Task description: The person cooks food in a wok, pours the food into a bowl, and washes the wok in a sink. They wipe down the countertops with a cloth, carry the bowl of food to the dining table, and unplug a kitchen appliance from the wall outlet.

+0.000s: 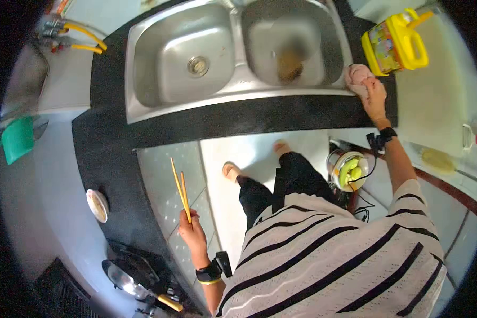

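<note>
My left hand (192,233) is closed around a pair of chopsticks (181,192), their tips pointing up and away from me over the floor. At the right end of the counter, my right hand (374,98) grips a crumpled pink cloth (358,79), which lies against the sink's right rim. Just behind the cloth stands a yellow jug (394,42) with a handle and a printed label. The steel double sink (237,79) lies in front of me. Something brownish and blurred (290,66) is in its right basin; I cannot make out what.
On the black counter (111,159) to the left sits a small bowl (97,205). Nearer is a pan (123,280) with a yellow handle on the stove. A bucket (349,170) with green things inside stands on the floor at right, beside cables. A green dustpan-like object (18,140) hangs far left.
</note>
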`<state>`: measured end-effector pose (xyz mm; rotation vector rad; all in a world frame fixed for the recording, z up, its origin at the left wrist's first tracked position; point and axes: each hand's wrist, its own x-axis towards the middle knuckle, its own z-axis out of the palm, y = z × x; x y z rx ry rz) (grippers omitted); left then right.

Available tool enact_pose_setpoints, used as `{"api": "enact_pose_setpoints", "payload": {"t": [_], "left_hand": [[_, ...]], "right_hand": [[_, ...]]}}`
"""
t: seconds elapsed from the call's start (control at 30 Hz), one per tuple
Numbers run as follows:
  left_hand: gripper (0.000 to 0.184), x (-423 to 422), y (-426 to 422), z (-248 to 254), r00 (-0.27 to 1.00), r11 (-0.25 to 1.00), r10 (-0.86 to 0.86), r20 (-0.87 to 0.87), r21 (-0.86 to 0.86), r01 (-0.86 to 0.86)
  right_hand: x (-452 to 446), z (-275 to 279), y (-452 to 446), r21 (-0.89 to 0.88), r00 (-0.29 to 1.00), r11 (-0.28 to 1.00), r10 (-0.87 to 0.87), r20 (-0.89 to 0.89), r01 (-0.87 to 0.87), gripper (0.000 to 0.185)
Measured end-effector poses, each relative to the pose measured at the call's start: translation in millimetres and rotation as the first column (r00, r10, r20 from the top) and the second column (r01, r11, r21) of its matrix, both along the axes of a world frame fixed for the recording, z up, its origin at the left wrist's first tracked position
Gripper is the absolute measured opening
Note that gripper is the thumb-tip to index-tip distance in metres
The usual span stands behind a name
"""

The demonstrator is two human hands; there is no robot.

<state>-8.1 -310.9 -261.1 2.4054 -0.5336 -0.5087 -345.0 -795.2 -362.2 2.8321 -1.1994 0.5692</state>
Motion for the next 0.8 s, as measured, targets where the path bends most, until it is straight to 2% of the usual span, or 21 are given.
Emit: {"api": "enact_pose_setpoints", "payload": {"t": [0.03,0.07,0.1,0.13,0.23,0.27,0.3,0.33,0.37,0.47,0.53,0.57,0.63,0.67,0.73,0.77,0.8], "left_hand": [[0.008,-13.5,0.5,-4.7,1.000,0.999,-0.011,0.004,-0.038,0.012],[0.008,-19.1,1.8,-8.8,1.000,1.000,0.011,-0.002,-0.022,-0.011],[0.007,-26.9,-2.4,-10.6,0.999,0.999,0.039,-0.006,-0.003,-0.039],[0.007,-34.7,-7.0,-10.7,0.999,0.999,0.035,-0.007,-0.041,-0.036],[0.008,-45.0,-10.3,-2.4,0.998,0.993,0.049,0.027,-0.111,-0.045],[0.008,-50.1,-14.7,0.4,0.997,0.996,0.048,0.062,-0.084,-0.042],[0.009,-53.4,-19.8,2.9,0.994,0.997,0.047,0.102,-0.059,-0.041],[0.009,-56.1,-24.0,4.8,0.992,0.996,0.048,0.117,-0.079,-0.039],[0.009,-59.3,-26.4,8.3,0.991,0.994,0.068,0.113,-0.094,-0.058],[0.008,-65.2,-33.1,15.9,0.987,0.987,0.108,0.116,-0.134,-0.092],[0.007,-67.1,-31.5,17.1,0.988,0.993,0.097,0.120,-0.076,-0.088],[0.007,-67.1,-31.2,17.5,0.987,0.993,0.096,0.130,-0.084,-0.085],[0.007,-68.4,-34.0,18.6,0.986,0.993,0.081,0.149,-0.103,-0.065],[0.007,-70.8,-37.7,21.2,0.985,0.992,0.081,0.150,-0.112,-0.065],[0.006,-73.8,-47.8,31.1,0.985,0.992,0.091,0.144,-0.099,-0.077],[0.006,-72.9,-51.1,31.8,0.984,0.992,0.090,0.152,-0.103,-0.074],[0.005,-71.6,-53.0,31.5,0.987,0.992,0.088,0.132,-0.106,-0.074]], "right_hand": [[-12.0,-7.8,-1.6,-0.074,0.999,0.997,-0.025,0.034,0.028,0.038],[-16.6,-7.2,-2.9,-0.068,0.995,0.996,-0.046,0.085,0.052,0.038],[-21.1,-4.4,-5.9,-0.006,0.970,0.999,-0.036,0.240,0.038,0.039],[-14.8,14.9,4.0,0.069,0.930,0.995,-0.097,0.354,0.077,0.040],[-32.3,29.4,23.8,0.086,0.892,0.976,-0.220,0.396,0.202,0.042],[-38.7,16.1,27.5,0.076,0.886,0.977,-0.215,0.411,0.202,0.042],[-44.7,-6.8,28.0,0.077,0.907,0.952,-0.305,0.290,0.295,0.041],[-41.0,-5.9,30.2,0.064,0.904,0.919,-0.394,0.165,0.388,0.040],[-35.0,-7.0,34.1,0.017,0.931,0.940,-0.339,0.135,0.340,0.041],[13.0,21.0,34.0,0.060,0.897,0.907,-0.421,0.136,0.417,0.039],[36.3,40.3,31.7,0.062,0.940,0.967,-0.254,0.228,0.246,0.033],[48.1,43.2,28.2,0.058,0.937,0.967,-0.255,0.240,0.248,0.033],[65.3,46.9,16.4,0.204,0.955,0.979,-0.068,0.287,0.009,0.036],[73.0,28.2,8.8,0.195,0.955,0.981,-0.067,0.289,0.009,0.036],[90.1,-22.7,-6.0,0.408,0.884,0.913,-0.207,0.420,0.020,0.032],[92.4,-15.8,-9.1,0.406,0.880,0.914,-0.207,0.428,0.018,0.032],[93.3,0.2,-9.4,0.557,0.784,0.823,-0.274,0.558,-0.109,0.031]]}}
